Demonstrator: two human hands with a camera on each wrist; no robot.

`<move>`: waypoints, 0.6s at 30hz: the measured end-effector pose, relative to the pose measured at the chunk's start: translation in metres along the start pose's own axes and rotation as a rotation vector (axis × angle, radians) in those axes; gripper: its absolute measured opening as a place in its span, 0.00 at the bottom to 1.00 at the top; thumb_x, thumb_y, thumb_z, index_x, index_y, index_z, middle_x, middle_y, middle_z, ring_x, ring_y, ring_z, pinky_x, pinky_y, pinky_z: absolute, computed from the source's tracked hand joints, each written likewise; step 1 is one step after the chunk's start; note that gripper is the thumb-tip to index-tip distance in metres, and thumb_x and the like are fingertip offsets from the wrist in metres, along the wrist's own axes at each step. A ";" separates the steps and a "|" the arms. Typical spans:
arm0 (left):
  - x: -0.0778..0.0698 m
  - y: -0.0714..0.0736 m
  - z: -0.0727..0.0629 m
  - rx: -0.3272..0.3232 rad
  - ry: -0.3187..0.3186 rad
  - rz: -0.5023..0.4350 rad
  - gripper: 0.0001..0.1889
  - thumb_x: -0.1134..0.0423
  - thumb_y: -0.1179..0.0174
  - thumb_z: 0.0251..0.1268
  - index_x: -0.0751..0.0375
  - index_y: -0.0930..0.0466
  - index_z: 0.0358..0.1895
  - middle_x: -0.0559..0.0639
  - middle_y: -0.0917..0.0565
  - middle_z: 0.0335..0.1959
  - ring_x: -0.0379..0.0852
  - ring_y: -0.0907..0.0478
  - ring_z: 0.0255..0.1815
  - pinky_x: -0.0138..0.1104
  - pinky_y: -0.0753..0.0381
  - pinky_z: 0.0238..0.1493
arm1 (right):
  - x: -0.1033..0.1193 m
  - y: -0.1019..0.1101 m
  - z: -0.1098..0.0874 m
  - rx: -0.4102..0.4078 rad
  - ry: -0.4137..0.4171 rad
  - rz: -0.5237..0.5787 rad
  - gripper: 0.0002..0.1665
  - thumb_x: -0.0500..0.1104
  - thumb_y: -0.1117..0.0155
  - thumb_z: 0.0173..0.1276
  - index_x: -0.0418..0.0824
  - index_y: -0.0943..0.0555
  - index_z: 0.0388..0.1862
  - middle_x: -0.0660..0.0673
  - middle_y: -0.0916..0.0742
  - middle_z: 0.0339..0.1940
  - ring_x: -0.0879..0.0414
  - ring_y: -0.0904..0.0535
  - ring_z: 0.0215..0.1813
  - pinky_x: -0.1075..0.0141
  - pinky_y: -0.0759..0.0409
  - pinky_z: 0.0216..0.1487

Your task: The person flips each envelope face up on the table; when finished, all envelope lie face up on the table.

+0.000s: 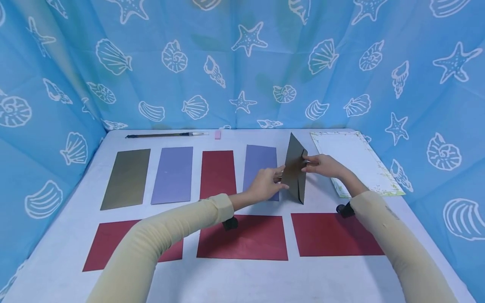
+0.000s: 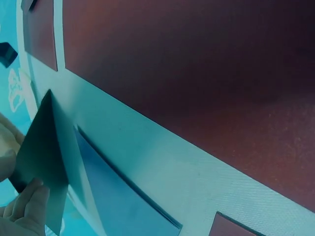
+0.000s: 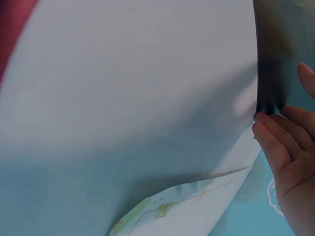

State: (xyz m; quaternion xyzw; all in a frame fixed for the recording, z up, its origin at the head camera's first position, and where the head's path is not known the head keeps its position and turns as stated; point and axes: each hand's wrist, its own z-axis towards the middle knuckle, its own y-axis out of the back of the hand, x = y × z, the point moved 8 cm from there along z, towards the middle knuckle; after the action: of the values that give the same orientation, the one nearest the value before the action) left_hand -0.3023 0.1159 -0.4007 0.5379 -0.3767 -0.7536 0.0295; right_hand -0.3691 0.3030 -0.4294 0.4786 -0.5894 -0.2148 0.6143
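A dark gold-brown envelope [image 1: 294, 168] stands tilted on edge above the table, its flap side toward the right. My left hand [image 1: 267, 184] holds its left side, the thumb low and the fingers higher. From the other side, my right hand [image 1: 323, 165] grips the edge by the flap. In the left wrist view the fingers [image 2: 34, 201] lie against the envelope's dark face [image 2: 47, 147]. Fingertips [image 3: 261, 123] meet the envelope's lower edge in the right wrist view. Behind my left hand lies a purple envelope [image 1: 261, 162], partly covered.
Left of it lie a red envelope [image 1: 217, 172], a purple one [image 1: 172, 174] and a brown one [image 1: 126, 179]. Three red envelopes, including the middle one [image 1: 242, 237], line the front. A brush [image 1: 166, 135], a pink eraser [image 1: 217, 134] and floral-bordered paper [image 1: 352, 160] sit farther back.
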 end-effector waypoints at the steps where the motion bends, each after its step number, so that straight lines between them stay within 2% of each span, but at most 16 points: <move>1: 0.001 -0.001 0.001 0.004 -0.002 -0.012 0.35 0.67 0.30 0.56 0.68 0.34 0.68 0.59 0.25 0.61 0.46 0.21 0.55 0.28 0.22 0.49 | 0.000 0.000 -0.001 -0.002 0.004 -0.008 0.37 0.48 0.39 0.70 0.27 0.36 0.69 0.27 0.28 0.65 0.32 0.30 0.63 0.42 0.26 0.56; 6: 0.005 -0.005 0.003 0.024 0.022 -0.018 0.36 0.66 0.28 0.53 0.67 0.32 0.67 0.58 0.23 0.60 0.44 0.20 0.54 0.28 0.22 0.49 | 0.002 0.000 -0.006 -0.016 0.046 -0.058 0.39 0.48 0.36 0.69 0.26 0.36 0.69 0.27 0.31 0.67 0.35 0.27 0.61 0.47 0.23 0.52; 11: 0.010 -0.016 0.005 0.063 0.056 0.005 0.35 0.65 0.28 0.53 0.68 0.31 0.66 0.57 0.19 0.54 0.41 0.19 0.52 0.26 0.21 0.45 | -0.004 0.000 -0.008 -0.011 0.050 -0.107 0.40 0.48 0.36 0.68 0.25 0.37 0.69 0.27 0.32 0.67 0.33 0.31 0.64 0.45 0.25 0.55; 14: 0.013 -0.024 0.006 0.086 0.085 0.008 0.35 0.66 0.28 0.54 0.69 0.31 0.66 0.56 0.19 0.55 0.40 0.19 0.52 0.24 0.21 0.41 | -0.005 0.000 -0.008 -0.005 0.057 -0.146 0.39 0.47 0.36 0.68 0.24 0.36 0.68 0.25 0.31 0.66 0.36 0.25 0.57 0.50 0.23 0.49; 18: 0.017 -0.033 0.008 0.101 0.156 -0.023 0.31 0.68 0.29 0.54 0.70 0.27 0.63 0.57 0.21 0.58 0.43 0.19 0.52 0.23 0.23 0.36 | -0.004 0.001 -0.009 0.007 0.064 -0.192 0.37 0.44 0.36 0.68 0.23 0.36 0.67 0.25 0.31 0.66 0.39 0.24 0.54 0.56 0.25 0.43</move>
State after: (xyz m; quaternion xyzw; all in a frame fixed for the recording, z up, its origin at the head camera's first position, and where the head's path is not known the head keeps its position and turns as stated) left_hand -0.3039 0.1365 -0.4326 0.6001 -0.4044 -0.6898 0.0227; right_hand -0.3621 0.3100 -0.4297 0.5417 -0.5218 -0.2552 0.6076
